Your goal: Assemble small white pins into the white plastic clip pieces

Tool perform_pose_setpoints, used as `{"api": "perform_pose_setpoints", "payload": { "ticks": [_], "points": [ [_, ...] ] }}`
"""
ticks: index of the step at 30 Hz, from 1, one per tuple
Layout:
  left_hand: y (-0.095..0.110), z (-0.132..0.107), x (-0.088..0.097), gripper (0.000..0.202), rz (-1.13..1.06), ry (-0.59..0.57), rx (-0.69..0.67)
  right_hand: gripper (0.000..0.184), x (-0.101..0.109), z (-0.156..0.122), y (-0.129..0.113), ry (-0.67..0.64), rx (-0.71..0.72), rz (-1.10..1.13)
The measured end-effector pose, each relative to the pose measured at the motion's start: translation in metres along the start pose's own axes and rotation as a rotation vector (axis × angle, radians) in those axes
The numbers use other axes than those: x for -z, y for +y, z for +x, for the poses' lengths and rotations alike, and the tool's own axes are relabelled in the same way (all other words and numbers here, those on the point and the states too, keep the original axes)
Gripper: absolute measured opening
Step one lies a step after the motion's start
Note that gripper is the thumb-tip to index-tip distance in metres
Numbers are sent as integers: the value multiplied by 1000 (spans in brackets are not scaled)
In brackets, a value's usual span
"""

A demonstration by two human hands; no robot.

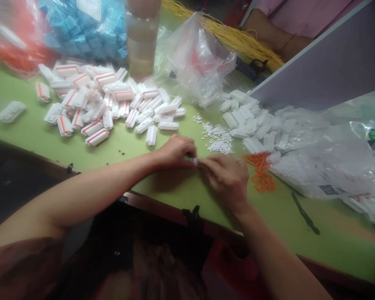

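Note:
Near the table's front edge, my left hand (176, 151) pinches a small white plastic piece (193, 161), mostly hidden by fingers. My right hand (226, 177) meets it there, its thumb and forefinger closed on the piece's right end. Just beyond the hands lies a heap of tiny white pegs (218, 138). Orange strips (263, 171) lie to the right of my right hand. A large pile of white plastic blocks (95, 89), several with an orange stripe, spreads out at the back left. Plain white blocks (253, 125) are heaped behind the orange strips.
Along the back stand a bag of blue parts (84, 31), a bottle (143, 41) and a crumpled clear bag (200, 62). A grey panel (325, 58) rises at right, a person's arm (268, 33) behind it. A dark thin tool (305, 213) lies front right on the green table (340, 246).

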State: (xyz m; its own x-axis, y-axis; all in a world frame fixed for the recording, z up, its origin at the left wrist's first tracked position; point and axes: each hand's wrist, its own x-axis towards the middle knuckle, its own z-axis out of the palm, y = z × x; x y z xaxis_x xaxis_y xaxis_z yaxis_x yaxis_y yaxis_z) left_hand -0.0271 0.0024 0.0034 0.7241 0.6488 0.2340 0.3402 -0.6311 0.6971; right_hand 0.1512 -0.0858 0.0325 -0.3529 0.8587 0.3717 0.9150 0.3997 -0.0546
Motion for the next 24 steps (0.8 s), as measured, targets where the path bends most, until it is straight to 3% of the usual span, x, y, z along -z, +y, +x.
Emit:
{"api": "perform_pose_setpoints", "payload": {
  "ticks": [6, 11, 14, 20, 24],
  "points": [
    [0, 0, 0, 20, -5, 0, 5, 20, 1, -13, -4, 27, -2, -12],
    [1, 0, 1, 19, -13, -1, 5, 24, 5, 0, 17, -18, -196, 268],
    [1, 0, 2, 17, -24, -13, 1, 22, -2, 14, 33, -15, -286, 200],
    [3, 0, 3, 17, -4, -28, 24, 15, -23, 37, 41, -86, -273, 32],
    [2, 1, 3, 17, -3, -27, 10, 15, -18, 42, 42, -167, -234, -11]
  ]
}}
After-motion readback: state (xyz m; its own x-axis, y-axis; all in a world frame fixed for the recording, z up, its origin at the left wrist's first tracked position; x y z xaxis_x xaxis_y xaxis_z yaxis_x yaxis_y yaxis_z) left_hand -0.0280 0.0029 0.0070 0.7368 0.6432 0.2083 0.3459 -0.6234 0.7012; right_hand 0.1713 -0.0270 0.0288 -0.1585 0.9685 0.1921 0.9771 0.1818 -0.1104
